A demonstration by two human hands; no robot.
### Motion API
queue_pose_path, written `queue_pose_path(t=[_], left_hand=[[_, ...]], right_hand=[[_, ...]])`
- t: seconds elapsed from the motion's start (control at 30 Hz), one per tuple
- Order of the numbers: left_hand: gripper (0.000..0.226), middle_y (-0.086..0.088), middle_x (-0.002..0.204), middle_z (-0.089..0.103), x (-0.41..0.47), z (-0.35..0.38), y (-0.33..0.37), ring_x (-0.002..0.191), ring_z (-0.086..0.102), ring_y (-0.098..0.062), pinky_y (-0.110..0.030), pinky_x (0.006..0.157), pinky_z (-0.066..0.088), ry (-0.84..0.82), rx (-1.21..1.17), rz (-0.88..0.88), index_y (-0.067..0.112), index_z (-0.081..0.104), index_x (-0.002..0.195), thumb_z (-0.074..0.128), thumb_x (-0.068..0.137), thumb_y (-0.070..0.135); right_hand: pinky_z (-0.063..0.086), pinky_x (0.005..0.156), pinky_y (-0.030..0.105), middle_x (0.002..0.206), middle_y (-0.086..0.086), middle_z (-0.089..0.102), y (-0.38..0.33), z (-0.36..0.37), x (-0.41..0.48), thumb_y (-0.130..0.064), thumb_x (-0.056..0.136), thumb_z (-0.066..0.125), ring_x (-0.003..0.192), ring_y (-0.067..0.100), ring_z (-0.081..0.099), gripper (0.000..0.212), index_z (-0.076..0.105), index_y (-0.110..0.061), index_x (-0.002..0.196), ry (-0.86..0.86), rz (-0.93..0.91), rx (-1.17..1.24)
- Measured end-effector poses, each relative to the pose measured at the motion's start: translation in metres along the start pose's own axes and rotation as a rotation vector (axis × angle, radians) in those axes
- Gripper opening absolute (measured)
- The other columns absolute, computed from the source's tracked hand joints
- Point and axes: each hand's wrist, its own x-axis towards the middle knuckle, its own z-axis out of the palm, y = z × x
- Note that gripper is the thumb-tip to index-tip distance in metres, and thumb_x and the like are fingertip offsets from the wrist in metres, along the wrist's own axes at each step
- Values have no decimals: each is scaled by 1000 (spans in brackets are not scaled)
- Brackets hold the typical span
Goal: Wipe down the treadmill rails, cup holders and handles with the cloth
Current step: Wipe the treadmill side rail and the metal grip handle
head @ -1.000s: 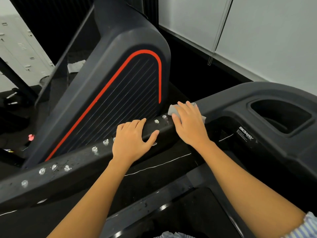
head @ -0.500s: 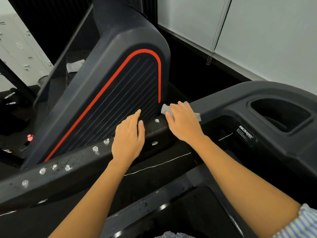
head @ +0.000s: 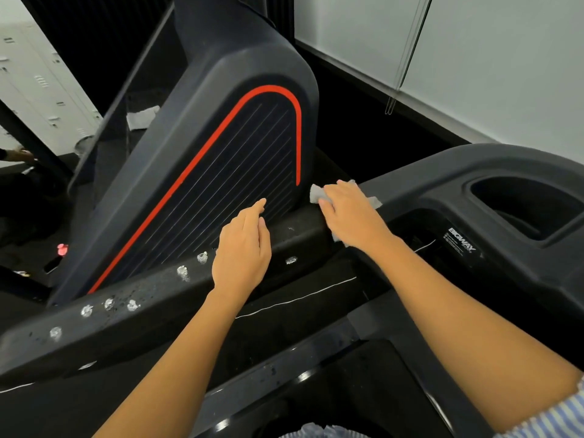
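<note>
While the right hand (head: 350, 216) is pressing the cloth (head: 316, 195) on the rail (head: 142, 306), the left hand (head: 241, 251) is waiting open. The soft, light cloth is probably needing a flat palm.

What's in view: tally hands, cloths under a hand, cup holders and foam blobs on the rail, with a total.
Hands: 2, left hand and right hand
Cloth: 1
Cup holder: 1
Foam blobs: 7 plain, perhaps more behind the left hand
Total: 11

Cloth (head: 316, 195) mostly hidden beneath the right hand (head: 352, 216).
</note>
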Motion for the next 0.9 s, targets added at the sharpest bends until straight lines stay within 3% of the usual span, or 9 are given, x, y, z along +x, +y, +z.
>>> queue_pose_path(t=[0.1,0.23,0.3,0.4,0.57,0.7,0.73,0.83,0.9], left_hand=[[36,-6,121,59,1,0,-1,109,56,-19,-24,95,31,-17,4,-5,12,46,133,38,97,15],[35,-10,122,59,1,0,-2,110,56,-23,-31,96,37,-11,4,8,8,48,130,40,96,11],[35,-10,121,59,0,0,-3,108,57,-22,-29,95,37,-12,11,11,9,47,130,40,96,13],[36,-6,122,59,-1,1,-3,108,57,-21,-31,94,37,-29,30,2,12,46,132,38,97,16],[35,-7,118,61,-1,-1,0,103,59,-20,-29,93,36,-25,30,18,10,48,131,39,97,15],[35,-7,118,61,0,0,2,102,59,-19,-24,91,31,-32,35,6,11,48,131,40,97,15],[35,-6,118,61,0,0,2,103,58,-19,-24,91,31,-33,36,5,11,48,131,40,97,15],[36,-6,118,61,-1,1,1,104,58,-19,-27,93,34,-42,46,13,12,47,131,39,97,16],[36,-5,118,61,-1,2,0,106,58,-19,-28,95,35,-53,46,10,12,48,131,39,97,17]], right_hand=[[37,89,40,78,3,62,-33,15,3,-18,95,33,79,22,54,25,56,-14,86,-2,-148,-111],[23,112,37,121,9,61,-47,28,-21,-21,95,42,118,24,49,33,57,-9,122,-32,-274,53],[16,112,28,133,12,53,-36,16,-32,-17,94,46,128,25,42,37,51,-6,130,-30,-289,105],[33,103,39,125,18,54,0,2,-31,-16,93,42,119,34,46,35,52,-2,123,39,-154,102],[20,113,42,142,18,39,68,-8,-11,-17,100,33,135,33,28,41,38,-1,137,141,249,113],[29,99,41,112,14,51,23,11,-23,-21,92,34,109,34,45,33,51,-4,114,181,61,102],[28,102,39,114,12,50,6,21,-33,-19,91,35,112,30,43,30,50,-6,114,182,-8,117],[3,117,33,152,0,24,-20,45,-59,-21,98,31,143,15,6,49,25,-13,146,175,-25,208],[-6,113,24,153,-9,1,-14,50,-66,-24,101,29,142,9,-13,52,5,-19,147,205,12,277]])
